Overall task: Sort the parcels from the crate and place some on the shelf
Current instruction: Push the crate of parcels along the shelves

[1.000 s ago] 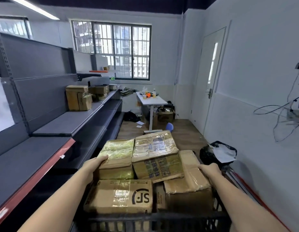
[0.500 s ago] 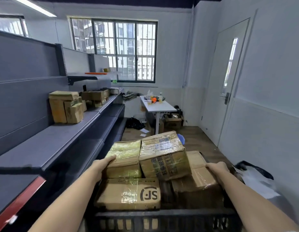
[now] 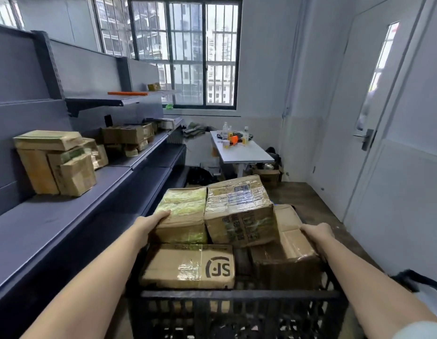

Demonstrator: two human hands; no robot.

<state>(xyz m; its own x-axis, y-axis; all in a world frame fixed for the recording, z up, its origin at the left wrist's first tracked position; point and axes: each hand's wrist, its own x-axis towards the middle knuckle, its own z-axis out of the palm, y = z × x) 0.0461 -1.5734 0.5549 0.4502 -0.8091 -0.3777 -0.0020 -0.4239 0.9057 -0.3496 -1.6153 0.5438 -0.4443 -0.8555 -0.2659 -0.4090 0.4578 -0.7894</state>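
Note:
A black plastic crate [image 3: 237, 296] fills the lower middle of the head view, packed with taped cardboard parcels. A green-taped parcel [image 3: 183, 211] sits at the back left, a large brown parcel [image 3: 239, 211] rides on top, an SF-marked parcel [image 3: 188, 265] lies in front, and a plain one [image 3: 286, 250] is at the right. My left hand [image 3: 154, 221] holds the crate's left side, fingers on the green-taped parcel. My right hand [image 3: 315, 232] grips the right side, by the plain parcel. The grey shelf [image 3: 53, 221] runs along the left, level with the crate.
Stacked parcels [image 3: 56, 162] stand on the shelf at the left, and more boxes [image 3: 127, 135] farther along. A white table [image 3: 244, 152] with bottles stands ahead below the window. A door [image 3: 383, 118] is on the right wall, with a black bag [image 3: 413, 277] on the floor.
The crate and both hands have travelled forward along the shelf. The stacked parcels on the shelf are now closer on the left. Both hands keep the same hold.

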